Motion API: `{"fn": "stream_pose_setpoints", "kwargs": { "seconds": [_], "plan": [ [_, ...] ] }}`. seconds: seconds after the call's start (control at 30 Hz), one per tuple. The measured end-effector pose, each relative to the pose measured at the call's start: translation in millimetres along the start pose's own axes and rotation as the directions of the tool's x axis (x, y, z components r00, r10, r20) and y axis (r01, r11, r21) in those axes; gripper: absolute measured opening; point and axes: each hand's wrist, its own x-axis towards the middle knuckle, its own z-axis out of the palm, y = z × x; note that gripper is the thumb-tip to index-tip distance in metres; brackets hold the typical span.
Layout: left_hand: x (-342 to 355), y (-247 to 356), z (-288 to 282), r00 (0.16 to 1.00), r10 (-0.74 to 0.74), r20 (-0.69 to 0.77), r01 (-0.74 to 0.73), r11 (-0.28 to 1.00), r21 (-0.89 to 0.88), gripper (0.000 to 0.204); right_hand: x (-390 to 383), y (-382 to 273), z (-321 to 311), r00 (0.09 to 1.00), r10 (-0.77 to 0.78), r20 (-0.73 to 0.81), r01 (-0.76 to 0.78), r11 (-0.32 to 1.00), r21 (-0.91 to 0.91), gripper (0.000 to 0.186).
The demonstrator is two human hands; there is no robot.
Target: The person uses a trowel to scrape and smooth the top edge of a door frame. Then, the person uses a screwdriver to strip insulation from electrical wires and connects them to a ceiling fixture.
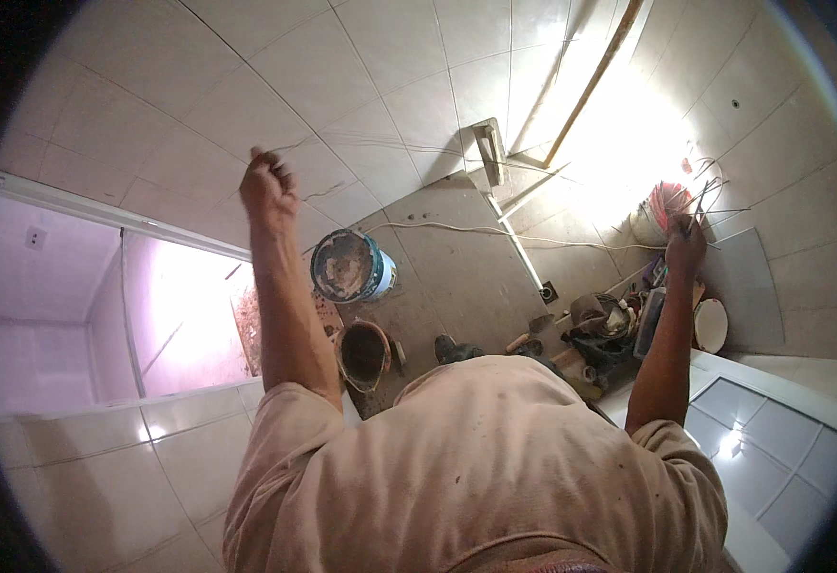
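My left hand (270, 186) is raised in front of the tiled wall, its fingers curled together and slightly blurred. A thin dark line runs near its fingertips; whether that is a wire or a shadow, I cannot tell. Out to the right, my right hand (686, 241) is closed around a bunch of thin wires (704, 198), whose ends fan out and loop above the fist. Behind that hand is a red, rounded bundle (667, 202), partly washed out by bright light.
Below on the dusty floor stand a blue bucket (387, 272) of greyish material and a dark bucket (364, 355). A pale cable (456, 227) crosses the floor. A long wooden pole (595, 81) leans at the far wall. Tools and bags (604, 329) clutter the right side.
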Motion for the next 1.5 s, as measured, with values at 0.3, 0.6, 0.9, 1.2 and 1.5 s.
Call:
{"fn": "stream_pose_setpoints", "kwargs": {
  "seconds": [0.3, 0.6, 0.9, 1.2, 1.5],
  "plan": [
    [40.6, 63.4, -159.8, 0.969, 0.111, -0.22, -0.03, 0.939, 0.343, 0.025, 14.5, -105.1, 42.1, 0.979, -0.147, 0.144, 0.146, 0.989, 0.017, 0.018],
    [-2.4, 22.5, -282.8, 0.958, 0.023, 0.286, -0.287, 0.027, 0.958, 0.071, -61.6, -251.7, 85.2, 0.912, -0.282, 0.299, 0.137, 0.895, 0.424, 0.012],
    [-68.1, -21.6, -47.5, 0.678, -0.065, 0.732, -0.354, 0.844, 0.404, 0.028, -117.5, -358.8, 173.2, 0.793, -0.504, 0.343, 0.305, 0.816, 0.491, 0.013],
    [-57.0, -30.2, -15.1, 0.857, -0.221, 0.465, 0.133, 0.968, 0.215, 0.027, -149.5, -388.3, 215.8, 0.893, -0.442, 0.079, 0.386, 0.846, 0.367, 0.021],
    [3.3, -37.9, 29.4, 0.923, -0.102, 0.37, 0.013, 0.972, 0.235, 0.029, -156.0, -358.5, 297.1, 0.545, -0.376, 0.749, -0.249, 0.781, 0.573, 0.024]
  ]
}}
